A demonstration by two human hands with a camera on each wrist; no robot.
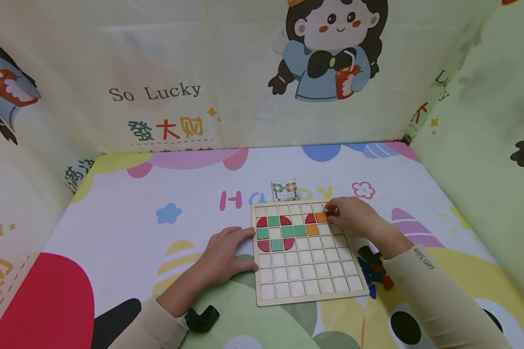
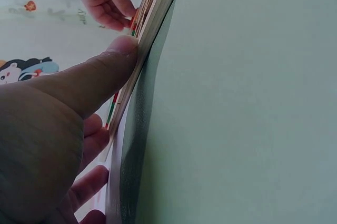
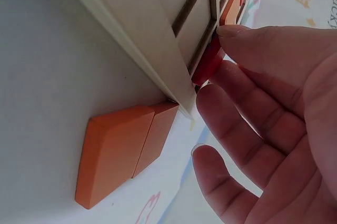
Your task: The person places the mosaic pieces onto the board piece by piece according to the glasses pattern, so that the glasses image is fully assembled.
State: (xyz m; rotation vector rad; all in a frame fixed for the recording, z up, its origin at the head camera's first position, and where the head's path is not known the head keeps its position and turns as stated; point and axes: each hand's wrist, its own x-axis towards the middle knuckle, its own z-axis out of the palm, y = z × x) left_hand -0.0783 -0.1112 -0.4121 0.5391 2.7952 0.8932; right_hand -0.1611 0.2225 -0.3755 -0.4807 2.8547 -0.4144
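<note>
The right hand [image 1: 357, 219] pinches a red tile [image 3: 208, 66] between the thumb and the finger next to it, while its other fingers are bent loosely. This tile is at the right end of the second row from the far side of the wooden grid board [image 1: 312, 281], directly to the right of an orange square tile [image 1: 320, 217]. In the right wrist view, its visible long edge runs along the row, towards this orange tile; whether it sits fully flat in its cell I cannot tell. The right hand is the nearer one, and it comes to the cell from the right. The left hand [image 1: 224, 254] is at the opposite side, with the thumb and fingers spread apart, touching the board's left edge. Two orange blocks [image 3: 118, 153] lie on the table just beside the board, and a small pattern card [image 1: 285, 190] lies beyond its far edge.
</note>
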